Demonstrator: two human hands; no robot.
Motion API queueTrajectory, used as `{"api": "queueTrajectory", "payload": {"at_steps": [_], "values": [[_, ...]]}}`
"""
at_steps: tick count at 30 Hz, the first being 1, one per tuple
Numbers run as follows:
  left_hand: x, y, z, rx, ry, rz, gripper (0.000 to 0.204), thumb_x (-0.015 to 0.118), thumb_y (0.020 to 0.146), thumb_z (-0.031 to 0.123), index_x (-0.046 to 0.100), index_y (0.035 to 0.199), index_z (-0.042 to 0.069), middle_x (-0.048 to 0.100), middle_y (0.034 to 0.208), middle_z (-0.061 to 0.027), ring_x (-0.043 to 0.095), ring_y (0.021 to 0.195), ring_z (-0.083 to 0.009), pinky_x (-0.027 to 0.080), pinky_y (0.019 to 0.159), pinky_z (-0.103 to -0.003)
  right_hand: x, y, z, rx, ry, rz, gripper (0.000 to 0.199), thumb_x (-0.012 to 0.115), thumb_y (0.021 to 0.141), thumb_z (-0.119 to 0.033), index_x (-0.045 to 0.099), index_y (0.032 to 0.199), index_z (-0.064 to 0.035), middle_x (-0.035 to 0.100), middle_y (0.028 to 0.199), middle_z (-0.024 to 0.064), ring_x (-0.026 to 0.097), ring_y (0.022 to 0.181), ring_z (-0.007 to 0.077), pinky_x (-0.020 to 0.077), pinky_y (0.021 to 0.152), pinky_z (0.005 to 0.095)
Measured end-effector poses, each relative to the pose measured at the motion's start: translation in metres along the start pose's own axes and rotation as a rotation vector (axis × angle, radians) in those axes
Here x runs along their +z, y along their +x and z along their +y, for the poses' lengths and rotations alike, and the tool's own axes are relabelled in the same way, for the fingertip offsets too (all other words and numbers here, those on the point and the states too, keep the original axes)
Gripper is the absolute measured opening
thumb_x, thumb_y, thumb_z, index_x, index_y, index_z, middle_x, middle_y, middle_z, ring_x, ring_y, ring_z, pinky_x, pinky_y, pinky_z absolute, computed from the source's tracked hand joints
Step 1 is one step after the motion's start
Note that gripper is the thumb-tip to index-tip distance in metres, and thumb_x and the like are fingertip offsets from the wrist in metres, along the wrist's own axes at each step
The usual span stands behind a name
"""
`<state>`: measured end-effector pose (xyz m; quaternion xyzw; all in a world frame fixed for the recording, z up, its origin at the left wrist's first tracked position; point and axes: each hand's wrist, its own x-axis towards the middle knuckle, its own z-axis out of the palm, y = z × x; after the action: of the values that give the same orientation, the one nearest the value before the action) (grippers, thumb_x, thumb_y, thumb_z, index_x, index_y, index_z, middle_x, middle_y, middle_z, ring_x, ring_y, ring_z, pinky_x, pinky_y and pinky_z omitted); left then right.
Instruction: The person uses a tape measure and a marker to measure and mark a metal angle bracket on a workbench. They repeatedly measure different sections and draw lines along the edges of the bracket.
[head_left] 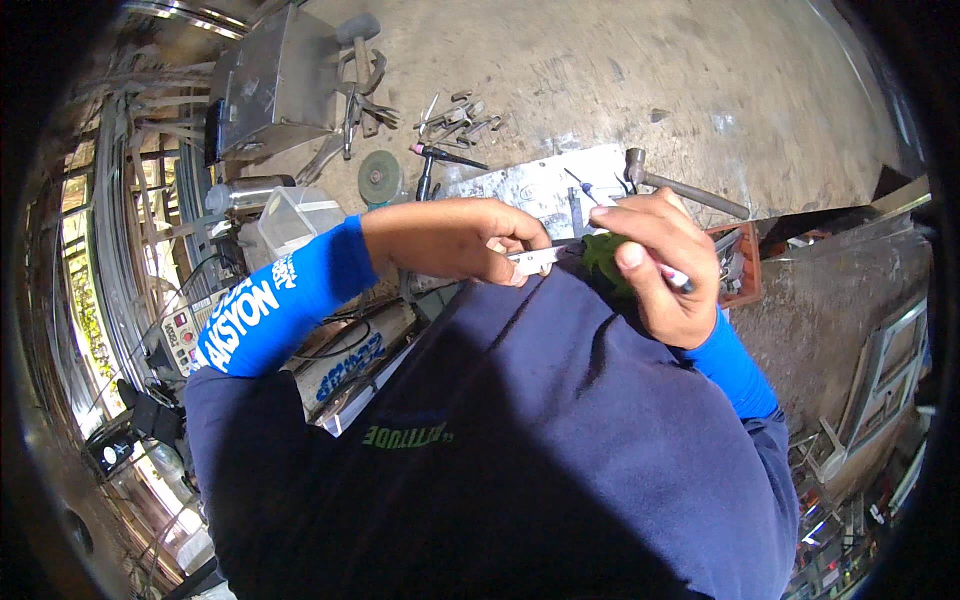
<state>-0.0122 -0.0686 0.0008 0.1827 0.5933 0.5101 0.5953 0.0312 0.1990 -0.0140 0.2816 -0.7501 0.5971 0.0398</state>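
Close in front of my chest, my left hand (465,238) pinches a small pale strip (534,261) with small dark marks along it. What kind of piece it is, I cannot make out. To its right, my right hand (668,262) curls around a white pen (676,278), whose dark end sticks out below the fingers. The hand covers most of the pen. Beyond both hands a white, worn metal sheet (515,186) lies on the bench, with thin tools on it. A hammer (685,184) rests at the sheet's right end.
The wooden bench (600,80) carries a welding torch (432,165), a grinding disc (380,177), loose metal pieces (465,122), a mallet (357,40) and a metal box (280,85). A clear plastic container (295,218) sits left, an orange-red bin (740,262) right.
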Motion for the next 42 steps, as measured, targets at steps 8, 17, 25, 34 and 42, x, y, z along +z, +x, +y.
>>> {"api": "queueTrajectory", "payload": {"at_steps": [8,17,25,34,42], "values": [[-0.011,0.008,-0.017,-0.097,-0.155,0.094,0.036,0.070,0.093,0.017,0.062,0.124,-0.001,0.067,0.103,-0.0047,0.059,0.094,-0.0097,0.048,0.081,-0.025,0.001,0.014,0.015,0.085,-0.323,-0.252,0.042,0.088,0.071,-0.028,0.075,0.104,-0.0055,0.069,0.093,0.0114,0.057,0.083,0.0283,0.0461,0.076,0.0395],[-0.039,0.009,-0.117,0.140,0.133,1.105,0.045,0.081,0.088,0.024,0.063,0.118,-0.005,0.068,0.089,-0.0095,0.063,0.078,-0.0146,0.051,0.068,-0.032,0.004,0.025,0.112,0.343,-0.198,-0.047,0.033,0.079,0.072,-0.014,0.077,0.104,-0.0041,0.073,0.095,0.0142,0.067,0.088,0.0284,0.0527,0.083,0.0383],[0.045,-0.008,-0.224,0.136,-0.443,1.617,0.023,0.070,0.098,0.017,0.066,0.118,0.005,0.068,0.102,0.0021,0.058,0.083,-0.0043,0.045,0.067,-0.023,-0.023,0.009,0.245,0.377,-0.846,0.023,0.037,0.078,0.076,-0.026,0.077,0.109,-0.0091,0.073,0.096,0.0153,0.066,0.095,0.0354,0.0539,0.087,0.0445],[0.112,0.008,-0.063,0.639,0.288,0.929,0.022,0.065,0.097,0.013,0.070,0.116,0.003,0.066,0.108,-0.0151,0.065,0.102,-0.0325,0.051,0.093,-0.039,0.003,0.033,0.229,-0.032,-0.638,-0.259,0.038,0.061,0.086,0.004,0.071,0.119,-0.0126,0.069,0.095,0.0166,0.065,0.089,0.0381,0.0527,0.079,0.0463],[0.092,0.036,-0.168,0.584,-0.452,1.202,0.046,0.060,0.099,-0.001,0.054,0.144,0.001,0.064,0.125,-0.0025,0.058,0.108,-0.0087,0.049,0.089,-0.028,0.045,-0.021,0.240,0.114,-1.021,-0.817,0.043,0.066,0.085,-0.008,0.064,0.127,-0.0045,0.065,0.117,0.0213,0.060,0.117,0.0376,0.0557,0.094,0.0448]]}}
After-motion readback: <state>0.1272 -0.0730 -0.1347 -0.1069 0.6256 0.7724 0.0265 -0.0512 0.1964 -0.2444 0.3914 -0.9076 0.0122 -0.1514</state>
